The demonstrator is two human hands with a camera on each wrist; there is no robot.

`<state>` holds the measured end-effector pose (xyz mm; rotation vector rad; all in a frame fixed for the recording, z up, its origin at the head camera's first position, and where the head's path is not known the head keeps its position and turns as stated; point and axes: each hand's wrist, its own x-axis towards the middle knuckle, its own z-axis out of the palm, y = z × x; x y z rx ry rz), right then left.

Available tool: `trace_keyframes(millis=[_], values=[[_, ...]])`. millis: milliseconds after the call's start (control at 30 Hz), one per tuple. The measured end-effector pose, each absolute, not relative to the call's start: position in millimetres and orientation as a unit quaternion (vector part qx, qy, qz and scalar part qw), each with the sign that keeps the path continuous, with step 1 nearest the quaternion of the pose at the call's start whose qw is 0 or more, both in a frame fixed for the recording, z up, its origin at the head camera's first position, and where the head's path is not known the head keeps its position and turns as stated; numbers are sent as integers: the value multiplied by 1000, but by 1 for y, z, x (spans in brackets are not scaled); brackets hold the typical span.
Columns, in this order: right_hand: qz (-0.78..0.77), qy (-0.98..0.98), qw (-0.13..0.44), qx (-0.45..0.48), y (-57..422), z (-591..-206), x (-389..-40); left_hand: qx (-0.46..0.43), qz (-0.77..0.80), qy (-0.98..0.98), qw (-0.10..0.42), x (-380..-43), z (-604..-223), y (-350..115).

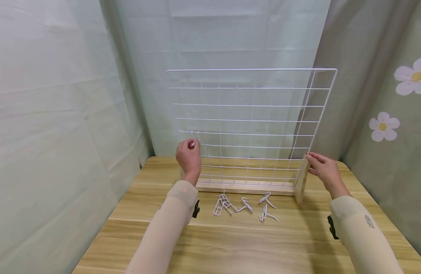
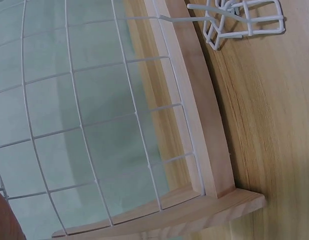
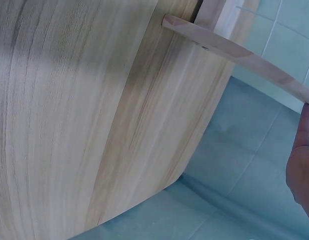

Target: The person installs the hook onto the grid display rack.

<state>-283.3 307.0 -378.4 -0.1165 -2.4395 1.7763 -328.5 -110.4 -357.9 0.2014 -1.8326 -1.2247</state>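
A white wire grid panel [image 1: 244,134] stands upright in a wooden base [image 1: 244,187] on the table. At the grid's left side, my left hand [image 1: 189,158] grips a white wire hook [image 1: 198,135], whose upper ends show against a horizontal wire. The curled fingers hide most of that hook, and whether it is hung on the wire I cannot tell. In the left wrist view only a sliver of the fingers [image 2: 5,220] shows. My right hand [image 1: 324,170] pinches the upper end of the right wooden side support [image 1: 301,186], beside the grid's right edge.
Several loose white hooks [image 1: 225,204] lie on the wood-grain table [image 1: 231,243] in front of the base. Pale curtains [image 1: 59,114] hang behind and at both sides, the right one with flower prints [image 1: 383,126].
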Motion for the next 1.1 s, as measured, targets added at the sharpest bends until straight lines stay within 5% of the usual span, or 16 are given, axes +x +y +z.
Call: trace_keyframes(millis=[700,1100], values=[[581,-809,92,-7,307,-380,-281,47,-480,-747,457,-327,-383,-119],[606,-792,63,-15,305,-383,-286,39,-495,-768,404,-317,-400,-119]])
